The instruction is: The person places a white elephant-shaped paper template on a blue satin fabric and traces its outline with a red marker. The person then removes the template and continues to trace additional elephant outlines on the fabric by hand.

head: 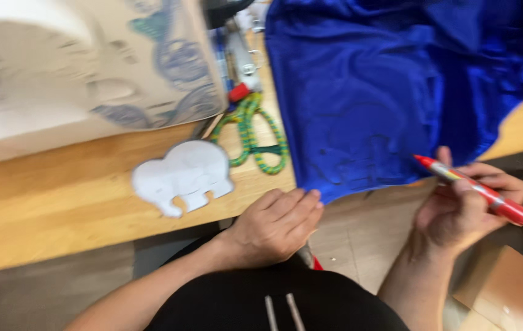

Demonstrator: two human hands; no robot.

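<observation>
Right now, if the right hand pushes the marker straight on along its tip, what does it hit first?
Most likely the blue cloth. The right hand holds the red marker with its tip pointing up and left, just off the cloth's lower edge. Height above the table is unclear, so it might pass just over it.

Sewing machine (84,67) cut off top-left, blurred; blue fabric (396,79) cropped top-right.
</observation>
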